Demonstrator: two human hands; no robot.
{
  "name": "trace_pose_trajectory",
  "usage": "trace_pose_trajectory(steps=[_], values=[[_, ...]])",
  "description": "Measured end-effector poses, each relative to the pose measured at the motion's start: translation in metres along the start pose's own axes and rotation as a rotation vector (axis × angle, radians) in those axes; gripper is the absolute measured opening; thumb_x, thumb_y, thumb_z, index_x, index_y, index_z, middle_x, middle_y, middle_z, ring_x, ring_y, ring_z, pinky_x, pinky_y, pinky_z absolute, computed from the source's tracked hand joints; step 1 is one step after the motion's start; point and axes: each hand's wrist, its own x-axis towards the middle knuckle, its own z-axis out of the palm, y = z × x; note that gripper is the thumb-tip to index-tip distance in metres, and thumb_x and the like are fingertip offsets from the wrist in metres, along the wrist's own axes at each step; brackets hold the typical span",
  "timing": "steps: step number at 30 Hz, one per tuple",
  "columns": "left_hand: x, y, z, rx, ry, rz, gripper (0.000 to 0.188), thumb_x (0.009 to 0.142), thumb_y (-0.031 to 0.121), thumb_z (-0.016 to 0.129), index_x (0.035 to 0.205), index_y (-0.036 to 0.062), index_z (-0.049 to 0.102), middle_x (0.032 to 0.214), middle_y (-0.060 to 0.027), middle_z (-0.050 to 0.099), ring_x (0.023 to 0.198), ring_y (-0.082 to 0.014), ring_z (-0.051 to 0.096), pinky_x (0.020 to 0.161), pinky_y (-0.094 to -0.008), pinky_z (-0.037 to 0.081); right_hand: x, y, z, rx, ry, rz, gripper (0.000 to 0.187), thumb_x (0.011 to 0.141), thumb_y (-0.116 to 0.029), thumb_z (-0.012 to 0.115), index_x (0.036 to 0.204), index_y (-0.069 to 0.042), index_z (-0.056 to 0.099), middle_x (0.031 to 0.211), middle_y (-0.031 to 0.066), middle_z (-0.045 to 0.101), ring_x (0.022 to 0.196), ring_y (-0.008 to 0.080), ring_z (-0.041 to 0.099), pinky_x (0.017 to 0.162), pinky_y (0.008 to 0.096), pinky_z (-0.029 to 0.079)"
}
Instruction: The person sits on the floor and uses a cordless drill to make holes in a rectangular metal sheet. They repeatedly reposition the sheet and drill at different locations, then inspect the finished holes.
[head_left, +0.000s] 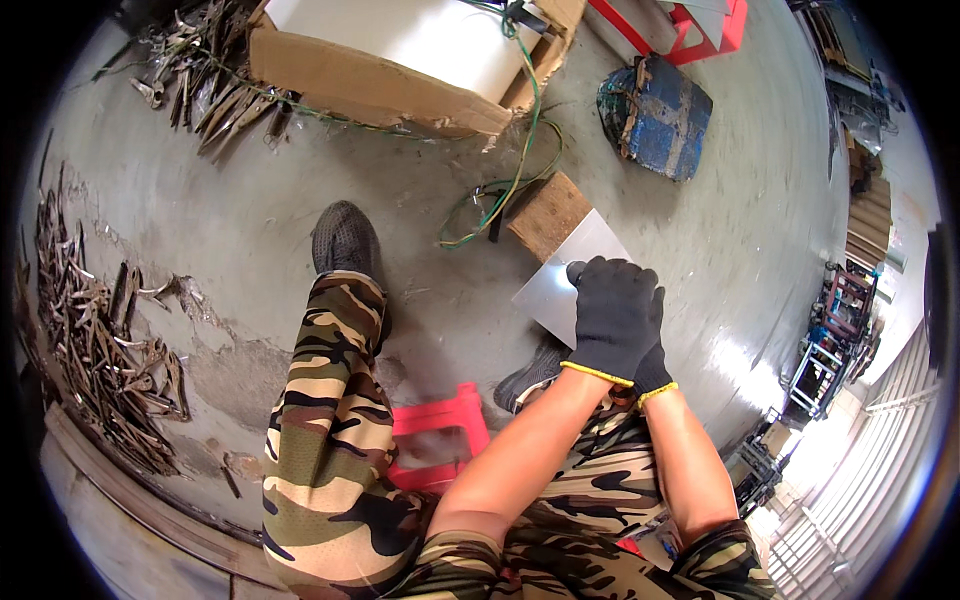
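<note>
Both my hands wear dark knit gloves with yellow cuffs and are close together over a thin pale square plate (548, 303). Uppermost is my left hand (612, 308), its fingers curled down beside the plate's right side; what they close on is hidden. A rounded black tip pokes out at its left, thumb or tool end, I cannot tell which. My right hand (656, 368) lies under and behind the left one, and its fingers are mostly covered. A wooden block (550, 214) stands at the plate's far corner, partly overlapped by it.
A torn cardboard box (370, 90) with white sheets stands ahead. Green-yellow cord (522, 160) trails from it. Right of that sits a taped blue bundle (672, 118) near a red frame (715, 35). Scrap strips (100, 340) pile at left. A red stool (440, 430) is between my legs.
</note>
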Motion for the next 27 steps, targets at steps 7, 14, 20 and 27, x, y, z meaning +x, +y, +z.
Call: trace_pose_trajectory(steps=[7, 14, 20, 27], values=[[0.001, -0.002, 0.011, -0.004, 0.121, -0.005, 0.009, 0.075, 0.02, 0.067, 0.076, 0.0111, 0.068, 0.073, -0.009, 0.065, 0.08, -0.0296, 0.062, 0.08, -0.0479, 0.038, 0.007, -0.002, -0.003, 0.065, 0.005, 0.038, 0.042, 0.086, -0.03, 0.069, 0.117, -0.003, 0.064, 0.11, 0.0168, 0.069, 0.104, 0.0308, 0.067, 0.091, 0.0411, 0.052], [0.007, -0.005, 0.021, -0.064, 0.066, 0.024, 0.013, 0.075, 0.023, 0.066, 0.082, 0.0116, 0.068, 0.073, -0.0086, 0.066, 0.079, -0.0299, 0.063, 0.077, -0.0479, 0.042, 0.011, -0.001, -0.001, 0.111, 0.005, 0.051, 0.041, 0.087, -0.029, 0.068, 0.119, -0.004, 0.062, 0.112, 0.0164, 0.068, 0.106, 0.0302, 0.065, 0.093, 0.0406, 0.051], [0.008, -0.004, 0.023, 0.067, 0.047, 0.046, 0.013, 0.075, 0.025, 0.065, 0.079, 0.0123, 0.069, 0.071, -0.0079, 0.066, 0.077, -0.0291, 0.063, 0.074, -0.0471, 0.042, 0.01, 0.003, 0.003, 0.155, 0.009, 0.049, 0.041, 0.089, -0.028, 0.066, 0.121, -0.004, 0.061, 0.114, 0.0159, 0.067, 0.107, 0.0296, 0.064, 0.094, 0.0402, 0.05], [0.006, -0.003, 0.015, 0.098, -0.019, 0.038, 0.017, 0.072, 0.024, 0.066, 0.082, 0.0129, 0.073, 0.073, -0.008, 0.068, 0.077, -0.0283, 0.064, 0.072, -0.0469, 0.04, 0.008, 0.007, 0.008, 0.197, 0.019, 0.036, 0.041, 0.09, -0.027, 0.065, 0.123, -0.004, 0.059, 0.116, 0.0155, 0.066, 0.109, 0.029, 0.063, 0.095, 0.0397, 0.05]])
